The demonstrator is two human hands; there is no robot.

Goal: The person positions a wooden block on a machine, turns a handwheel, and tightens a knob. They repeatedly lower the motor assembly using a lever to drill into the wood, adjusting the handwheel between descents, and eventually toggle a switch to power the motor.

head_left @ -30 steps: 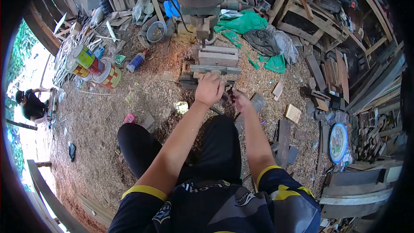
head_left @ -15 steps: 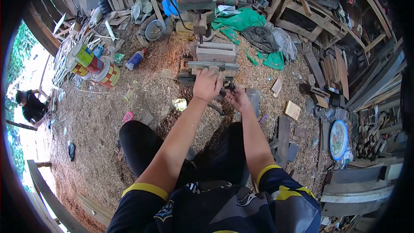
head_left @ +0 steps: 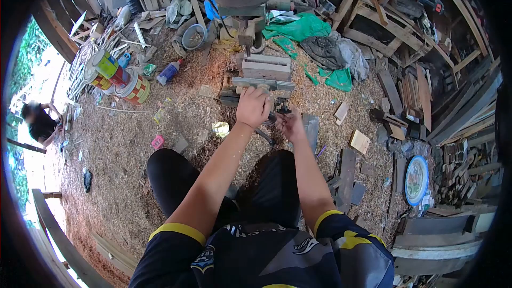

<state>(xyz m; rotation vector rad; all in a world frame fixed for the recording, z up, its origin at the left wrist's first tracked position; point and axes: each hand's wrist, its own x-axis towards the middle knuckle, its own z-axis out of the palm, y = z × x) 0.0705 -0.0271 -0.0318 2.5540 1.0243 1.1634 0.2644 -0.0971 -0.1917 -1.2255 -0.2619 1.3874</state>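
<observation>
Fingers of the left hand [head_left: 253, 108] curl over the clamp [head_left: 265, 84], seemingly steadying it. The right hand [head_left: 292, 125] grips a dark handle [head_left: 279, 109] beside them. The block [head_left: 266, 68] sits just beyond, under the drill [head_left: 246, 34].

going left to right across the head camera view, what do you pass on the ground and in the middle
person → painted tins → blue bottle → left hand → right hand → pale wood block → round plate
</observation>
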